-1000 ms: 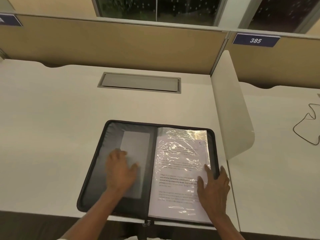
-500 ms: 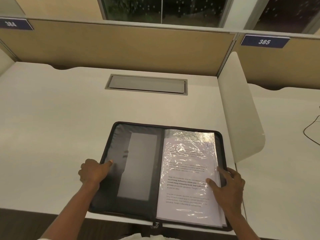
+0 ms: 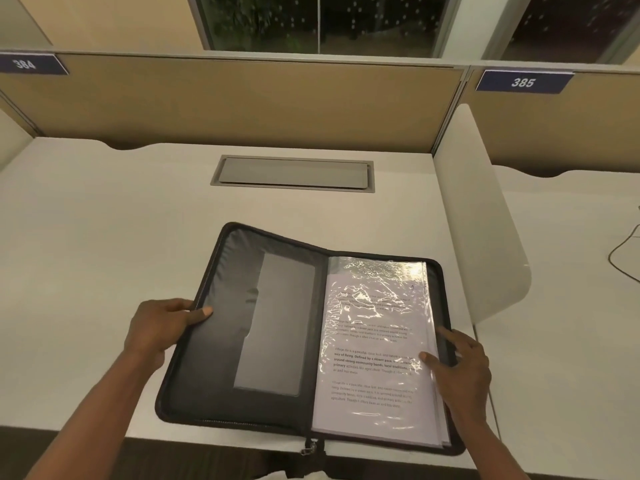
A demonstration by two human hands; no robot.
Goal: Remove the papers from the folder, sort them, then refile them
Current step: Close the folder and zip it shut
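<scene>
Open on the table [image 3: 104, 254], the floppy folder [image 3: 221, 358] has its left cover clasped by the left grip [image 3: 162, 327]; its slick, limp sleeved papers [image 3: 374, 341] look best lifted at their outer edge, where the right grip [image 3: 464, 368] rests straight-fingered, holding nothing.

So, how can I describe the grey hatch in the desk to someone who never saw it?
Find the white desk in front of the tan partition panel. Beyond the open black zip folder lies a long grey rectangular hatch. Only it is set into the desktop, not on it.
</scene>
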